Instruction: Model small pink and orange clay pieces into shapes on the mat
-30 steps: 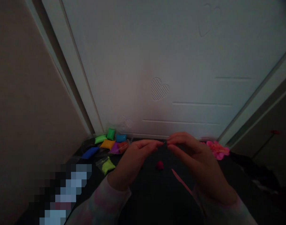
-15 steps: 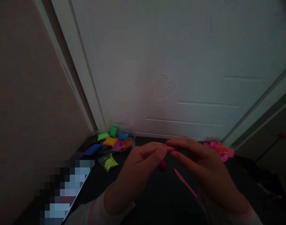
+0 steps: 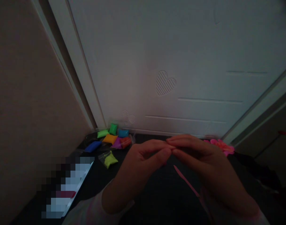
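Note:
My left hand point(image 3: 145, 165) and my right hand point(image 3: 199, 159) meet fingertip to fingertip above the dark tabletop point(image 3: 161, 200). Both have their fingers closed in a pinch; anything between the tips is too small or too hidden to make out. Just below the left fingertips peeks a dark pink lump point(image 3: 165, 163), mostly covered by that hand. A pink plastic modelling knife point(image 3: 185, 180) lies slantwise beside my right hand, its lower end running under the wrist.
Several small packets of coloured clay, among them an orange packet point(image 3: 109, 138) and a yellow-green packet point(image 3: 110, 159), lie at the back left. A blurred-out flat screen point(image 3: 70, 190) rests at the left. Pink flower point(image 3: 221, 147) sits at the back right. A white door point(image 3: 133, 62) rises behind.
My left hand has moved right and its fingertips now touch those of my right hand. It now covers most of the pink lump. The view has shifted slightly.

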`<move>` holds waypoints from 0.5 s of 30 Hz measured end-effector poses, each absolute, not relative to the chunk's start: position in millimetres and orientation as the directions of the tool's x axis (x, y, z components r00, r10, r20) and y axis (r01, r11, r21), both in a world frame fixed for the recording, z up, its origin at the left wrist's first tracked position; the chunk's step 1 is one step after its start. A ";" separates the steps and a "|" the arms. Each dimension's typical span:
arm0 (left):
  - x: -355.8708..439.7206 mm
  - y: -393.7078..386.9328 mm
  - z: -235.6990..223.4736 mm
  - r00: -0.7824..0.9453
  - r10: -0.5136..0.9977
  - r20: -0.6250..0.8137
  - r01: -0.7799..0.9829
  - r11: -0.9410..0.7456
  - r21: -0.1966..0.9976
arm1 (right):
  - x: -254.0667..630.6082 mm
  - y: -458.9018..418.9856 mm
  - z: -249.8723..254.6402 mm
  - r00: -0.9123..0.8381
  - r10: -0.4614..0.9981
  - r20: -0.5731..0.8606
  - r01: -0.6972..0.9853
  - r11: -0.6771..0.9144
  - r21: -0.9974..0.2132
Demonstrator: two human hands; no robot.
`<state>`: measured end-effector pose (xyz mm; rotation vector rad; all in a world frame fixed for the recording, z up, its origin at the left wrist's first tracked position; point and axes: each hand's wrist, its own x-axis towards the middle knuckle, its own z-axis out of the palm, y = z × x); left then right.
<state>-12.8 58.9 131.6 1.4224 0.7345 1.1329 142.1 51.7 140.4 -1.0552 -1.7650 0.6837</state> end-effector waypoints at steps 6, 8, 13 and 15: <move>-10.1 63.9 123.5 0.326 0.936 0.132 -0.227 -0.058 0.972 | 138.8 54.7 137.9 -0.209 0.869 0.448 0.418 0.494 -0.763; -9.7 62.7 124.1 0.321 0.936 0.143 -0.262 -0.057 0.963 | 138.0 54.7 135.7 -0.191 0.847 0.496 0.435 0.526 -0.731; -7.9 59.6 127.6 0.351 0.924 0.152 -0.452 0.025 0.892 | 137.6 55.9 131.0 -0.148 0.754 0.640 0.469 0.623 -0.625; -6.9 59.3 128.8 0.351 0.924 0.153 -0.497 0.045 0.866 | 138.0 56.6 130.3 -0.142 0.756 0.638 0.462 0.621 -0.633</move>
